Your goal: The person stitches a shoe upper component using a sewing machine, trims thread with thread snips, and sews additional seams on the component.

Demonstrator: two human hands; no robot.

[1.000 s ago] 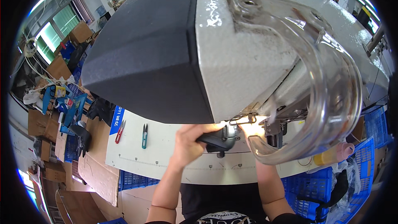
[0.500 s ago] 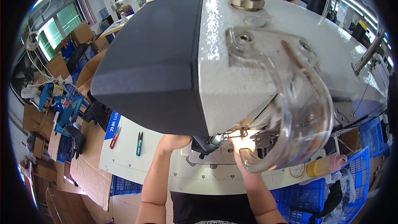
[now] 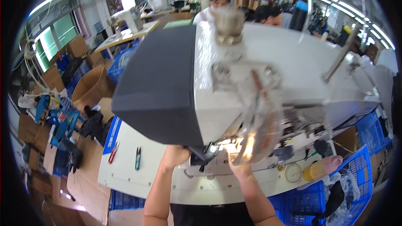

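Red snips (image 3: 114,152) and teal snips (image 3: 137,158) lay unused on the worktop (image 3: 125,171). The left hand (image 3: 175,156) gripped a dark piece (image 3: 200,156) under the machine (image 3: 234,88). The right hand (image 3: 237,166) pressed beside the lit needle, its grip unclear. The sewing looked to be midway.

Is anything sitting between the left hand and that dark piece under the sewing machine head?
Nothing visible does. The left hand is already on the dark piece at the needle area. From above, the sewing machine head and its clear guard hide part of the right hand, so its contact is unclear.
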